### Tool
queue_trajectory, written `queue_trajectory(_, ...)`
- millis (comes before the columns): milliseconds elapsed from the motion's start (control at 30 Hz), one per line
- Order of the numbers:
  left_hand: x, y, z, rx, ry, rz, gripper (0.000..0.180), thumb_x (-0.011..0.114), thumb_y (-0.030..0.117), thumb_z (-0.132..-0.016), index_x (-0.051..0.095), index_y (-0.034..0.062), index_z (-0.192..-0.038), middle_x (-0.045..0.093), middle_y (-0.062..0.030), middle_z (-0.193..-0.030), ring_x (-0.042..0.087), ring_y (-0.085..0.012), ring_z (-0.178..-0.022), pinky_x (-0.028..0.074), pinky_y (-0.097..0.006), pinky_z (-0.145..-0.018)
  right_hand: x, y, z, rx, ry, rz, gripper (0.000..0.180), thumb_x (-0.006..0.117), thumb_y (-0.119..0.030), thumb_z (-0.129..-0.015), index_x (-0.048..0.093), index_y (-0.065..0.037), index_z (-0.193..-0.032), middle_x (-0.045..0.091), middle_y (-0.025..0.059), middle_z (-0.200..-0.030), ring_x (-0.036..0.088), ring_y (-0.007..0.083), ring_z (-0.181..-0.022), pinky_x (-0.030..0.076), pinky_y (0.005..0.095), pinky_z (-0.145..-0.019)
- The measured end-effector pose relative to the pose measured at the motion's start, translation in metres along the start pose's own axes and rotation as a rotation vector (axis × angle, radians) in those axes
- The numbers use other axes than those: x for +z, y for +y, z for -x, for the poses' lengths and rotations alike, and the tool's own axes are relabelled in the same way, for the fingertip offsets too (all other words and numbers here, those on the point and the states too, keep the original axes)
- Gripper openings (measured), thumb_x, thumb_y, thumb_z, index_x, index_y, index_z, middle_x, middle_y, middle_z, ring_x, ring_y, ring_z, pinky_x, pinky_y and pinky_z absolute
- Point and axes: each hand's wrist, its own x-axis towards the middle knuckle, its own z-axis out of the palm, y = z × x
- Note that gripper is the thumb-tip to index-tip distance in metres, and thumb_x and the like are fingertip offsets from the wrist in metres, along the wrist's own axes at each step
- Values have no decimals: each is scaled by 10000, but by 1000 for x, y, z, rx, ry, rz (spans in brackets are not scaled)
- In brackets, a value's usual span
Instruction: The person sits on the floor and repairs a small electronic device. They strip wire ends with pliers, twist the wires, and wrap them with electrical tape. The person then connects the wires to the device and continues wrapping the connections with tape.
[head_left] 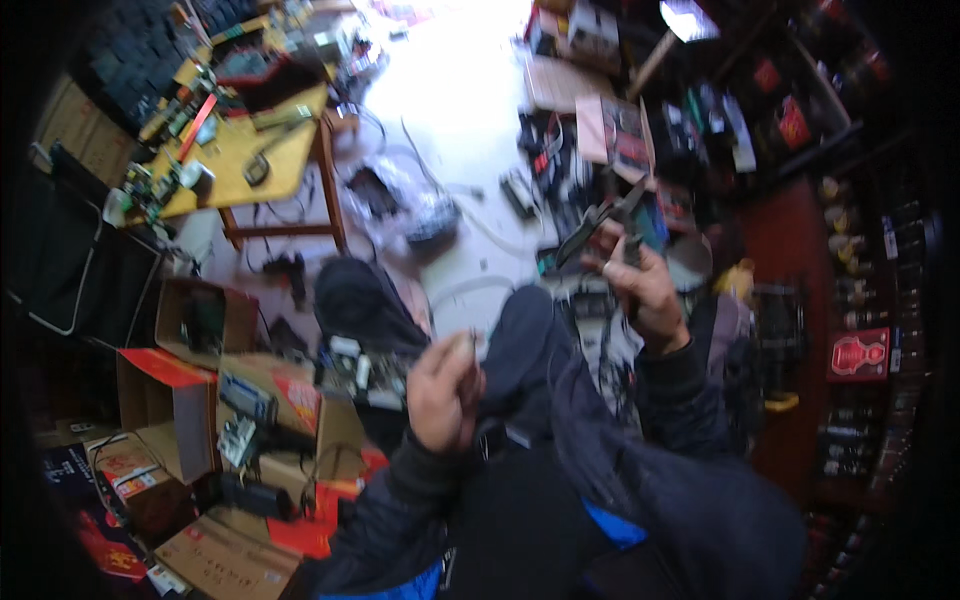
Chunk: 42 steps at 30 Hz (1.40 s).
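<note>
Right of the frame's centre, dark pliers (pixel 627 204) are held in the right hand (pixel 648 290), nose aimed toward the frame's top; well apart, lower left, the left hand (pixel 443 393) is pinched at the fingertips, around what cannot be told.

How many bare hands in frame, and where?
2: the left hand, fingers closed, just left of centre; the right hand, farther out and to the right, holding a plier-like tool. No others visible.
</note>
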Motion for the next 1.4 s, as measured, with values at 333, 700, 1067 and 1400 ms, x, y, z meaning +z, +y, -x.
queue_trajectory(333, 20, -65, -47, -35, -54, -199, 276, 625, 201, -1109, 681, -17, -1269, 514, 22, -758, 428, -66, -614, 354, -240, -557, -26, 27, 121, 104, 42, 574, 296, 634, -64, -883, 610, -23, -1175, 606, 157, -1292, 599, 241, -1227, 442, 393, -1104)
queue_trajectory(700, 19, -75, -38, -57, -153, -384, 358, 547, 276, -1141, 686, -23, -1281, 520, 8, -755, 423, -77, -614, 334, -228, -575, -12, 76, 106, 278, 67, 269, 765, 758, -64, -867, 425, 1, -1552, 618, 71, -1161, 636, 163, -1082, 516, 320, -979)
queue_trajectory(1067, 6, -81, -42, -119, -95, -263, 264, 578, 238, -1128, 683, 18, -1230, 511, 16, -757, 416, -71, -632, 332, -241, -578, -10, 77, 102, 82, -194, 703, 743, 619, 1, -731, 532, 2, -1469, 566, 164, -1284, 589, 298, -1218, 433, 380, -1129)
queue_trajectory(1400, 3, -81, -41, -119, -133, -429, 204, 635, 175, -1100, 710, 17, -1205, 479, 93, -707, 348, -17, -587, 260, -221, -548, -3, 70, 82, -65, -242, 808, 794, 612, -7, -688, 523, -7, -1477, 560, 213, -1285, 558, 405, -1246, 415, 450, -1153)
